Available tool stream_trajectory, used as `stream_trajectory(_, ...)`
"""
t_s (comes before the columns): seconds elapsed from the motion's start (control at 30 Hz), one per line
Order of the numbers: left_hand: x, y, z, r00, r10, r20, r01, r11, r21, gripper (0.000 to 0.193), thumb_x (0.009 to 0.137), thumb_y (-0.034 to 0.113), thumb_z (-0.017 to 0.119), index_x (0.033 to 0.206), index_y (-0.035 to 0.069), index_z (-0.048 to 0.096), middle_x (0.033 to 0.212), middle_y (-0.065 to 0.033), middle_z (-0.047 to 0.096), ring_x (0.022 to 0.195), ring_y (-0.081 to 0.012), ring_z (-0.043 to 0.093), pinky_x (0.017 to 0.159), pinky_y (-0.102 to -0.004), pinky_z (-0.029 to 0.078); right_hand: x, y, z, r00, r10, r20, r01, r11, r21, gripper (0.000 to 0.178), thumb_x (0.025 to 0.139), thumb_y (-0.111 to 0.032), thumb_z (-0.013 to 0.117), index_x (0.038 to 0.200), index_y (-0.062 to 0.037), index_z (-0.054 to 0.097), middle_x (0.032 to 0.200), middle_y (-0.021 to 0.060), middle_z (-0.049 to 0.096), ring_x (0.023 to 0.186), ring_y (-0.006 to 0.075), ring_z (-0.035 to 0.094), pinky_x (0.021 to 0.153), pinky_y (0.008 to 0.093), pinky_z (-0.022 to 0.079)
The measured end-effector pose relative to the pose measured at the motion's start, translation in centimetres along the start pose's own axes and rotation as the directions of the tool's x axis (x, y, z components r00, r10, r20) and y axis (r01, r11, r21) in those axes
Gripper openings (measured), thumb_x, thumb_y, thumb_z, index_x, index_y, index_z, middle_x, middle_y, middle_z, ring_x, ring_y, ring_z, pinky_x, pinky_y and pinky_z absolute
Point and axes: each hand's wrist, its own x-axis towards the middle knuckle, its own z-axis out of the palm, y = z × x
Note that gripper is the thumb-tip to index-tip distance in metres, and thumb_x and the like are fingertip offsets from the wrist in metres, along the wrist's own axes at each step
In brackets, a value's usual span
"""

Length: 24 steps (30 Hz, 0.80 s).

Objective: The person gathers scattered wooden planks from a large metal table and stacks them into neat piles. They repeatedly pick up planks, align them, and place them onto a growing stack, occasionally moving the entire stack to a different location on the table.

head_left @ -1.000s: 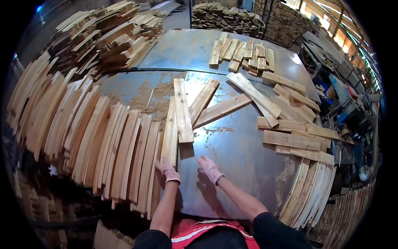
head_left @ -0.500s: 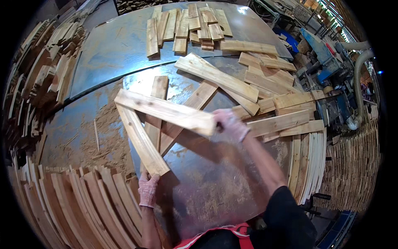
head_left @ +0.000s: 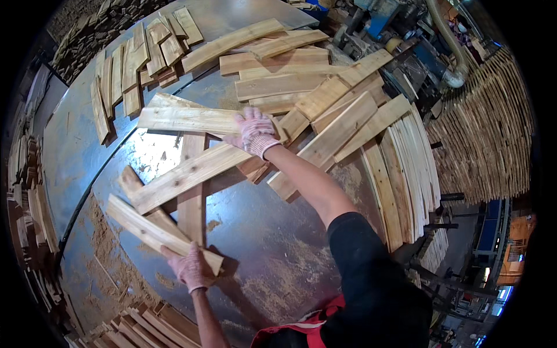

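Observation:
My left hand [head_left: 188,267], in a pinkish knit glove, grips the near end of a narrow wooden board [head_left: 152,231], tilted above the table. My right hand [head_left: 254,132], gloved alike, lies across another pale board [head_left: 188,120], thumb at its lower edge and fingers over its upper edge. Between the hands a knotty board [head_left: 188,177] slants across other planks, its upper end near my right wrist. Beneath it, a darker plank [head_left: 191,211] lies lengthwise on the metal table [head_left: 278,232].
Loose boards [head_left: 284,81] are heaped beyond my right hand, with shorter pieces [head_left: 139,58] at the far left. Boards [head_left: 400,180] stand in a row along the right edge, others [head_left: 145,327] at the near left. Sawdust [head_left: 107,249] covers part of the table. A blue machine [head_left: 377,20] stands far right.
My view has turned to the right. My right hand has let go of the knotty board, now resting across planks, and moved onto another board. The left hand still holds its board.

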Motion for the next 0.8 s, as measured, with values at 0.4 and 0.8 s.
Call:
stream_trajectory(0.4, -15.8, -8.8, 3.0, 0.899, -0.148, 0.412, 0.396, 0.679, -0.618, 0.116, 0.078, 0.018, 0.086, 0.164, 0.01, 0.009, 0.146, -0.0218, 0.049, 0.125, -0.0337, 0.058, 0.102, -0.0414, 0.051, -33.8, 12.3, -0.6, 0.88, -0.347, 0.323, 0.41, 0.9, -0.149, 0.107, 0.078, -0.061, 0.073, 0.157, -0.0011, 0.032, 0.153, 0.0211, 0.041, 0.139, 0.0379, 0.042, 0.12, 0.0491, 0.031)
stream_trajectory(0.8, -12.5, -1.0, -4.7, 0.863, 0.132, 0.488, 0.209, 0.785, -0.583, 0.041, 0.088, 0.017, 0.079, 0.123, 0.0, 0.065, 0.105, -0.0087, 0.074, 0.09, -0.0166, 0.071, 0.08, -0.0324, 0.059, -19.0, 4.9, -5.6, 0.948, -0.309, -0.072, 0.317, 0.933, 0.171, 0.096, 0.072, -0.042, 0.082, 0.153, -0.0127, 0.039, 0.136, 0.0185, 0.05, 0.122, 0.0388, 0.051, 0.105, 0.0509, 0.043)
